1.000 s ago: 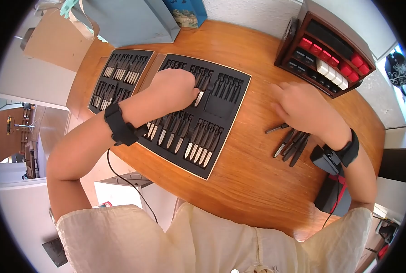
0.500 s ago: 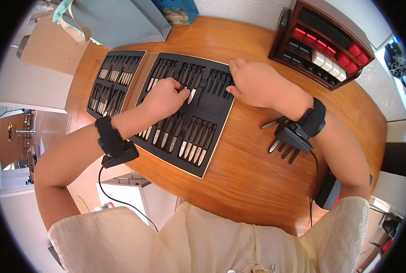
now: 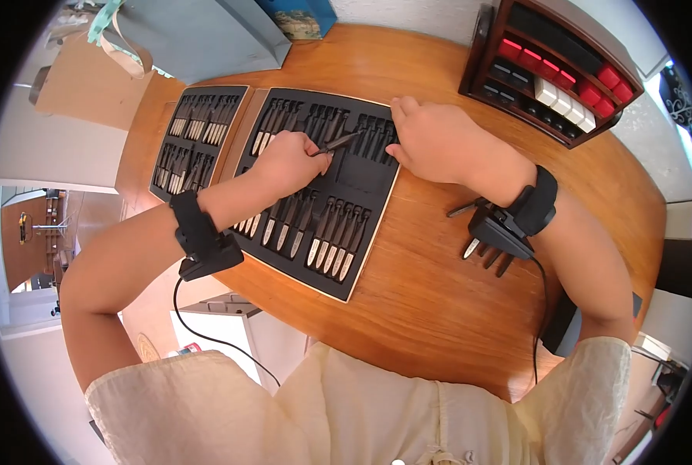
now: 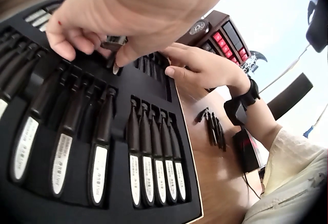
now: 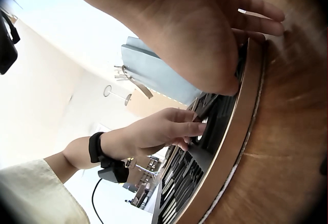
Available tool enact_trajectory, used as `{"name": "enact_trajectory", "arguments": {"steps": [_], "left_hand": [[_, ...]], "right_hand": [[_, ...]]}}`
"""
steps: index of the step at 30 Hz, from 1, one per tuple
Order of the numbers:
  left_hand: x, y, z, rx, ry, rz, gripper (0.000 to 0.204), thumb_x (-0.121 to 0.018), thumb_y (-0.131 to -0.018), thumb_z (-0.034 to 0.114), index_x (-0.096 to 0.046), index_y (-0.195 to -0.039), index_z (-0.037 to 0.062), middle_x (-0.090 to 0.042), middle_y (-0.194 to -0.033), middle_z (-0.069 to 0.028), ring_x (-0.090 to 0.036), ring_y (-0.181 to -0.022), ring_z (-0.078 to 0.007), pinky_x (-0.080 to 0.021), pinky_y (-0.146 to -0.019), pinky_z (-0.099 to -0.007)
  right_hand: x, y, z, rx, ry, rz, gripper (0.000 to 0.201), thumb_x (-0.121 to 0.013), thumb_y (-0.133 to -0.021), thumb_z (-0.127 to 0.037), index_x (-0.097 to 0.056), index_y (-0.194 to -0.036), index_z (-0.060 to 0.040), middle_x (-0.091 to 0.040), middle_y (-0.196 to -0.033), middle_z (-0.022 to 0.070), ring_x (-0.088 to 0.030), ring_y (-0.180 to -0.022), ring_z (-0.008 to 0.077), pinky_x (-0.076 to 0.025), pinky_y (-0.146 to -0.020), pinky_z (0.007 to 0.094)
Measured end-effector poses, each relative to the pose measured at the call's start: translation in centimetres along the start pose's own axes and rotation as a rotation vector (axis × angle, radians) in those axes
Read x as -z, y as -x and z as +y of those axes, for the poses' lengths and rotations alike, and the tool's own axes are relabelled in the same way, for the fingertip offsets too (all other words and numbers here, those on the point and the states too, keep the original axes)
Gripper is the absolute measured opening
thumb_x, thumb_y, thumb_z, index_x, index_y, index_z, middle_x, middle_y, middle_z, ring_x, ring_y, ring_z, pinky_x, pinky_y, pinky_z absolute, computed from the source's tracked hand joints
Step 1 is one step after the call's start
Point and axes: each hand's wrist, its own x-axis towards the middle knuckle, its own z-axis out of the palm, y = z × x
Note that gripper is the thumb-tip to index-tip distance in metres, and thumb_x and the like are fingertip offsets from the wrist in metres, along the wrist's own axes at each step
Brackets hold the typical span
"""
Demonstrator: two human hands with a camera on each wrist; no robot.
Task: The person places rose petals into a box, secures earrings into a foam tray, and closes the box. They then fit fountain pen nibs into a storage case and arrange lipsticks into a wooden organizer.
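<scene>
My left hand [image 3: 290, 161] pinches a slim dark-handled tool [image 3: 343, 142] between thumb and fingers, tilted low over the black foam tray [image 3: 365, 178]. In the left wrist view a metallic piece [image 4: 115, 41] shows under the fingers; most of the tool is hidden there. Rows of similar black tools with white labels [image 4: 100, 175] lie in the tray's slots. At the tray's right edge rests my right hand [image 3: 439, 141], its fingers [image 5: 262, 23] stretched out past the rim and its thumb near the edge.
A second tray panel [image 3: 162, 188] of tools adjoins on the left. Several loose black tools [image 4: 218, 131] lie on the wooden table [image 3: 415, 302] right of the tray. A brown rack [image 3: 481, 58] with red and white blocks and a grey-blue bag [image 3: 206, 39] stand at the back.
My right hand came left from above the loose tools to the tray's edge. My left hand drew back slightly, and a labelled tool has been lifted and tilted from its slot.
</scene>
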Motion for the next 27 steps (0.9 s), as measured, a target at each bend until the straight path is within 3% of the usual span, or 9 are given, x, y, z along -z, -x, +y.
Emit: {"name": "enact_trajectory", "arguments": {"steps": [3,5,9,11,13,18,23,25,27], "left_hand": [[-1.2,-0.1,-0.5,-0.164,-0.024,0.116,0.035,-0.072,-0.084,0.027,-0.066,-0.096,-0.0048,-0.067,-0.082,-0.0171,-0.066,-0.078,-0.0274,-0.050,-0.074,-0.0378],[-1.1,0.4,0.5,-0.025,0.084,0.091,0.028,-0.065,-0.090,0.025,-0.066,-0.092,-0.0032,-0.064,-0.079,-0.0092,-0.060,-0.077,-0.0177,-0.047,-0.073,-0.0322],[-0.6,0.6,2.0,0.040,-0.025,0.008,0.035,-0.064,-0.093,0.031,-0.065,-0.094,-0.0040,-0.064,-0.082,-0.0114,-0.061,-0.079,-0.0192,-0.048,-0.072,-0.0332],[-1.5,0.1,1.3,-0.029,-0.014,0.046,0.038,-0.062,-0.095,0.033,-0.061,-0.094,-0.0049,-0.063,-0.081,-0.0123,-0.061,-0.077,-0.0213,-0.048,-0.072,-0.0354],[-1.6,-0.3,1.0,-0.132,-0.168,0.066,0.046,-0.057,-0.096,0.035,-0.061,-0.103,-0.0095,-0.067,-0.095,-0.0263,-0.065,-0.094,-0.0399,-0.049,-0.085,-0.0430],[-1.3,0.2,1.3,-0.183,-0.171,0.068,0.041,-0.052,-0.099,0.033,-0.058,-0.099,-0.0080,-0.064,-0.091,-0.0275,-0.064,-0.093,-0.0412,-0.049,-0.082,-0.0458],[-2.3,4.4,4.9,-0.296,0.125,-0.001,0.032,-0.051,-0.098,0.028,-0.055,-0.095,-0.0039,-0.061,-0.086,-0.0267,-0.060,-0.086,-0.0442,-0.048,-0.077,-0.0480],[-3.5,5.3,5.8,-0.411,0.155,-0.041,0.027,-0.052,-0.100,0.025,-0.055,-0.103,-0.0017,-0.056,-0.077,-0.0159,-0.053,-0.073,-0.0239,-0.046,-0.071,-0.0368],[-4.3,6.0,7.0,-0.495,0.173,-0.129,0.026,-0.054,-0.100,0.025,-0.055,-0.102,-0.0014,-0.057,-0.079,-0.0158,-0.054,-0.073,-0.0263,-0.046,-0.070,-0.0370]], "right_hand": [[-0.6,0.1,0.3,0.036,-0.020,0.046,0.046,-0.057,-0.095,-0.034,-0.063,-0.106,0.0098,-0.059,-0.107,0.0225,-0.065,-0.095,0.0362,-0.055,-0.079,0.0432],[-0.8,-0.2,0.4,0.050,-0.010,0.099,0.052,-0.061,-0.092,-0.032,-0.051,-0.117,0.0123,-0.060,-0.104,0.0224,-0.064,-0.091,0.0379,-0.054,-0.075,0.0435],[-0.3,-0.2,0.1,-0.006,-0.014,-0.017,0.054,-0.061,-0.092,-0.032,-0.051,-0.121,0.0124,-0.060,-0.105,0.0221,-0.064,-0.093,0.0373,-0.054,-0.077,0.0430],[-0.5,-0.2,0.1,-0.012,-0.006,0.013,0.046,-0.057,-0.095,-0.034,-0.061,-0.110,0.0097,-0.060,-0.108,0.0208,-0.064,-0.100,0.0351,-0.053,-0.084,0.0427],[-0.6,-0.1,0.2,-0.008,-0.015,0.031,0.047,-0.058,-0.095,-0.033,-0.059,-0.112,0.0102,-0.060,-0.108,0.0207,-0.064,-0.100,0.0351,-0.053,-0.084,0.0429],[-0.8,0.4,0.9,0.004,-0.049,0.087,0.045,-0.058,-0.095,-0.031,-0.056,-0.115,0.0095,-0.060,-0.110,0.0205,-0.063,-0.102,0.0361,-0.052,-0.085,0.0438],[1.4,3.5,2.2,-0.015,-0.228,-0.029,0.048,-0.052,-0.085,-0.004,-0.050,-0.132,0.0049,-0.060,-0.116,0.0227,-0.059,-0.104,0.0415,-0.049,-0.089,0.0453],[2.0,4.8,3.0,-0.030,-0.212,0.001,0.050,-0.050,-0.081,-0.001,-0.051,-0.131,0.0042,-0.060,-0.116,0.0234,-0.059,-0.106,0.0414,-0.048,-0.090,0.0454],[2.8,5.7,3.6,-0.039,-0.196,0.033,0.053,-0.048,-0.077,0.003,-0.053,-0.130,0.0035,-0.061,-0.116,0.0241,-0.058,-0.108,0.0413,-0.048,-0.091,0.0455]]}}
